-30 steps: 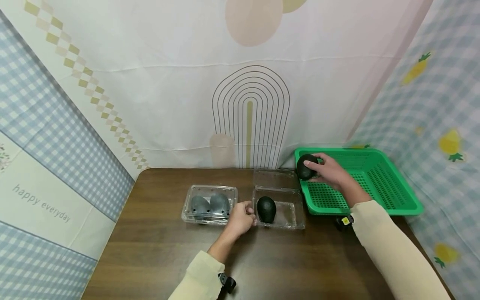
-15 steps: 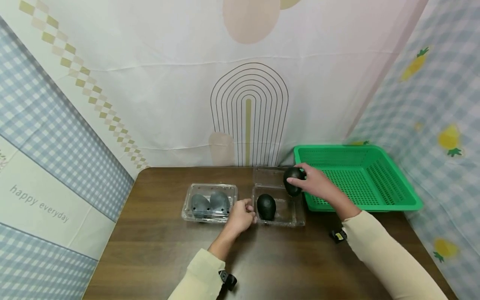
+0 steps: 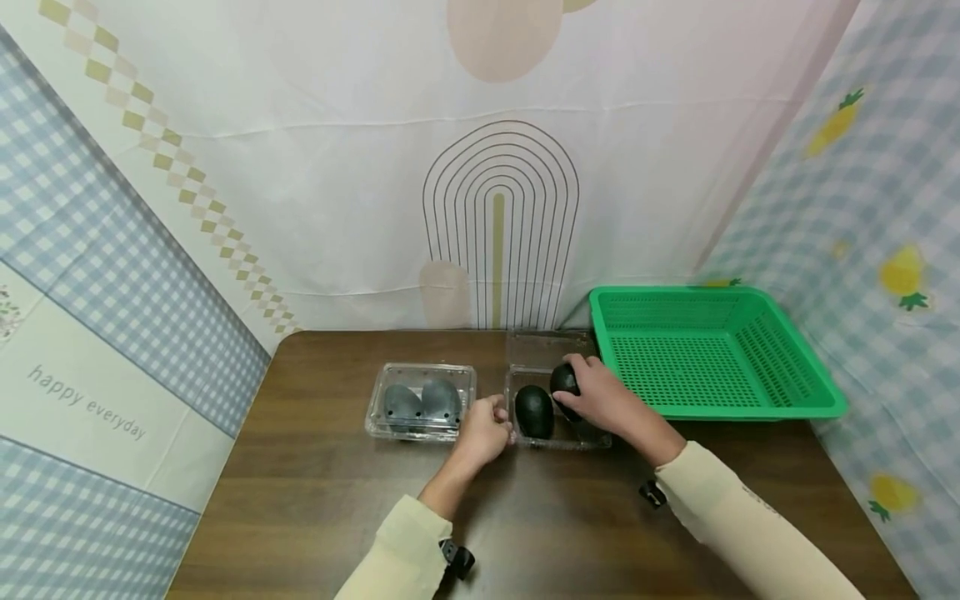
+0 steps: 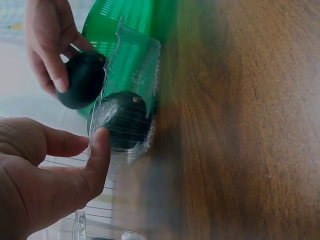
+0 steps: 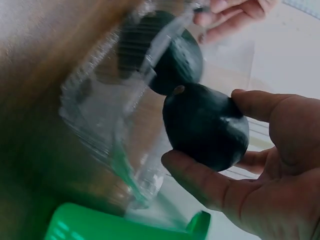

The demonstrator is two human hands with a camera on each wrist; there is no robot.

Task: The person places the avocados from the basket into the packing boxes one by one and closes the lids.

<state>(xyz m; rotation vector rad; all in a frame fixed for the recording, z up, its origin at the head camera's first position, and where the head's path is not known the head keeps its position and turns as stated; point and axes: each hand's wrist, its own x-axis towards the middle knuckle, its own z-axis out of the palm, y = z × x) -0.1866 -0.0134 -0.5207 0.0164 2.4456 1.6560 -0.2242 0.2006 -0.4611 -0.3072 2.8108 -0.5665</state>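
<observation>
My right hand point(image 3: 602, 398) holds a dark avocado point(image 5: 206, 127) between thumb and fingers, over the right part of a clear plastic clamshell box point(image 3: 592, 440) whose lid lies back. A second avocado point(image 3: 534, 412) rests in the left part of that box. In the left wrist view the held avocado point(image 4: 81, 80) is at the box's rim, partly above it. My left hand point(image 3: 482, 431) pinches the left rim of the open box point(image 4: 145, 60) between thumb and finger.
Left of the open box stands a closed clamshell box point(image 3: 420, 432) with two avocados inside. A green plastic basket point(image 3: 795, 410) sits at the table's right, near the patterned cloth wall point(image 3: 862, 350). The wooden table point(image 3: 315, 500) extends in front.
My right hand has carried its avocado left and toward me, from the basket's left edge to the open box. My left hand has stayed at the box's rim.
</observation>
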